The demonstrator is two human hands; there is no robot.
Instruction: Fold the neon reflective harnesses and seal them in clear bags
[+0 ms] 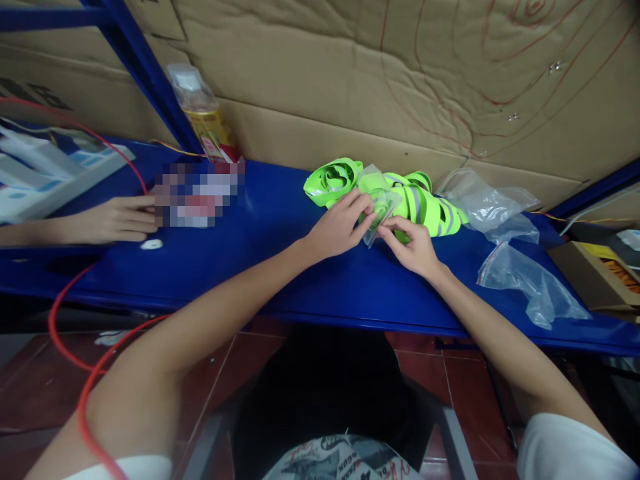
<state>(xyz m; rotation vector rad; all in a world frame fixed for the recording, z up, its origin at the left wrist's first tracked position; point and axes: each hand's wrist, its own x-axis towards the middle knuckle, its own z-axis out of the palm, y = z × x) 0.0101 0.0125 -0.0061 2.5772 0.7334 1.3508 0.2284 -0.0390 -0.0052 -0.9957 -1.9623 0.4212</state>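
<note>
Both of my hands meet at a small clear plastic bag (376, 193) above the blue table. My left hand (343, 221) has its fingers closed on the bag's left side. My right hand (411, 245) pinches the bag's lower right edge between thumb and fingers. Something bright green shows through the plastic; whether it lies inside or behind cannot be made out. Just behind my hands lie neon green straps with grey reflective stripes (425, 208), with one coiled roll (333, 181) at their left end.
Clear plastic bags (533, 283) lie at the right, near an open cardboard box (595, 273). A bottle (207, 123) stands at the back left. Another person's hand (127, 219) rests on the blue table (240, 267) by a blurred patch. A red cable (63, 327) hangs at the left.
</note>
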